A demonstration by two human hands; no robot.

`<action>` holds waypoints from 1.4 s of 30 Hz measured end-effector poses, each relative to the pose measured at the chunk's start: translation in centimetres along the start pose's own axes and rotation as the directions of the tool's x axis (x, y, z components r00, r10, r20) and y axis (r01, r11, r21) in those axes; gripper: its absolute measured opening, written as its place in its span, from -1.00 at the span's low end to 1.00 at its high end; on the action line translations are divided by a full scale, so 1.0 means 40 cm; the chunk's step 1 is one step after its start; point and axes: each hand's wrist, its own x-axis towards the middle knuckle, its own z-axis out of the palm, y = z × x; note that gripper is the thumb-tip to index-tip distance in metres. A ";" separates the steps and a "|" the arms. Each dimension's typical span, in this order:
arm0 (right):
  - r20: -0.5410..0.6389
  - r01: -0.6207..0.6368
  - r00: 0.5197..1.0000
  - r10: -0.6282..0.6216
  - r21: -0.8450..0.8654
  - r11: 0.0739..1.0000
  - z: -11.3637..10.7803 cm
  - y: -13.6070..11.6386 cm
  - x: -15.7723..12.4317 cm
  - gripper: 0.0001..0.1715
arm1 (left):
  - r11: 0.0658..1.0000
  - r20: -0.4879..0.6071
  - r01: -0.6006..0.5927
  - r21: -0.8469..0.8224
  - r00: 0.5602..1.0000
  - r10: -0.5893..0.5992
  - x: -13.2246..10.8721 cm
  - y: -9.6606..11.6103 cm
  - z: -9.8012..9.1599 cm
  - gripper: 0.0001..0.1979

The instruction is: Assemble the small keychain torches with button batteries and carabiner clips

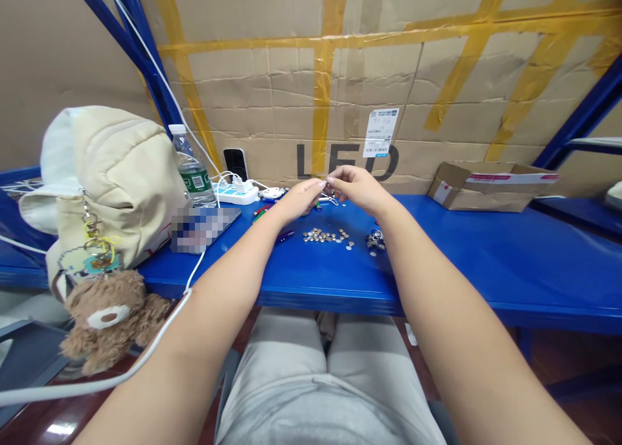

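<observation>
My left hand [302, 197] and my right hand [357, 187] meet above the blue table, fingertips nearly touching. Both are closed in a pinch around something small that I cannot make out. Below them lies a scatter of small round silvery and brass-coloured discs [323, 236], which look like button cells or coins. A cluster of shiny dark metallic pieces [375, 239] sits beside my right forearm, partly hidden by it. Close to my left forearm is a dark blue pen-like object [285, 236]. Several small coloured items lie behind the hands, partly covered.
A cream backpack [116, 179] with a brown teddy bear [114, 315] stands at left, near a water bottle [192, 166], a phone [236, 163] and a white power strip [236, 192]. A white cable [146, 367] crosses my left arm. An open cardboard box [486, 189] stands at right.
</observation>
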 end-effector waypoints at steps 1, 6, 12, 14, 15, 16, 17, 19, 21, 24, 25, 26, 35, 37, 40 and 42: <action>-0.013 -0.004 1.000 0.003 -0.006 1.000 0.002 0.000 0.002 -0.81 | 1.000 0.001 0.007 -0.009 1.000 -0.007 0.000 0.001 0.000 -0.57; -0.066 -0.002 0.998 0.001 -0.014 1.000 0.013 0.004 0.008 -0.78 | 1.000 -0.039 0.003 -0.018 0.999 -0.004 -0.005 0.012 0.000 -0.60; -0.056 0.020 0.998 -0.022 -0.030 0.999 0.013 0.000 0.005 -0.79 | 0.991 -0.108 -0.055 0.119 0.992 0.068 -0.012 0.019 -0.001 -0.64; -0.046 0.017 0.999 -0.020 -0.060 0.998 0.010 -0.004 0.002 -0.81 | 0.967 -0.146 -0.091 0.238 0.981 0.129 -0.015 0.021 -0.003 -0.65; -0.041 0.012 0.999 -0.015 -0.079 0.997 0.008 -0.005 0.001 -0.82 | 0.948 -0.153 -0.092 0.306 0.978 0.144 -0.018 0.023 -0.004 -0.65; -0.036 -0.001 0.999 -0.002 -0.099 0.995 0.006 -0.006 -0.001 -0.82 | 0.923 -0.148 -0.078 0.376 0.978 0.143 -0.020 0.025 -0.006 -0.66; -0.032 -0.022 0.999 0.019 -0.121 0.992 0.004 -0.007 -0.002 -0.82 | 0.893 -0.138 -0.056 0.447 0.982 0.131 -0.022 0.028 -0.008 -0.66; -0.019 -0.076 0.997 0.074 -0.153 0.985 0.003 -0.007 -0.004 -0.80 | 0.815 -0.111 -0.022 0.579 0.988 0.106 -0.026 0.033 -0.012 -0.65; 0.013 -0.112 0.993 0.115 -0.140 0.984 0.005 -0.005 -0.005 -0.77 | 0.738 -0.083 -0.026 0.675 0.990 0.110 -0.028 0.038 -0.015 -0.66; 0.063 -0.124 0.990 0.126 -0.041 0.992 0.009 -0.004 -0.006 -0.77 | 0.679 -0.055 -0.047 0.733 0.990 0.128 -0.029 0.042 -0.016 -0.67; 0.078 -0.127 0.989 0.127 -0.002 0.992 0.009 -0.005 -0.007 -0.77 | 0.675 -0.050 -0.051 0.736 0.990 0.130 -0.029 0.042 -0.016 -0.67; 0.095 -0.133 0.987 0.130 0.035 0.990 0.009 -0.007 -0.009 -0.77 | 0.674 -0.045 -0.057 0.736 0.990 0.134 -0.028 0.041 -0.015 -0.67; 0.269 -0.227 0.950 0.157 0.250 0.941 -0.015 -0.005 -0.023 -0.81 | 0.609 0.030 -0.226 0.761 0.949 0.314 -0.010 0.015 -0.015 -0.75; 0.279 -0.252 0.943 0.179 0.249 0.935 -0.016 -0.002 -0.023 -0.83 | 0.579 0.049 -0.243 0.778 0.943 0.330 -0.005 0.011 -0.014 -0.76; 0.290 -0.288 0.932 0.218 0.226 0.931 -0.010 0.002 -0.017 -0.83 | 0.586 0.059 -0.240 0.774 0.948 0.311 -0.004 0.007 -0.010 -0.76; 0.253 -0.272 0.942 0.222 0.186 0.944 -0.002 0.005 -0.011 -0.82 | 0.652 0.038 -0.220 0.726 0.959 0.281 -0.006 0.006 -0.007 -0.76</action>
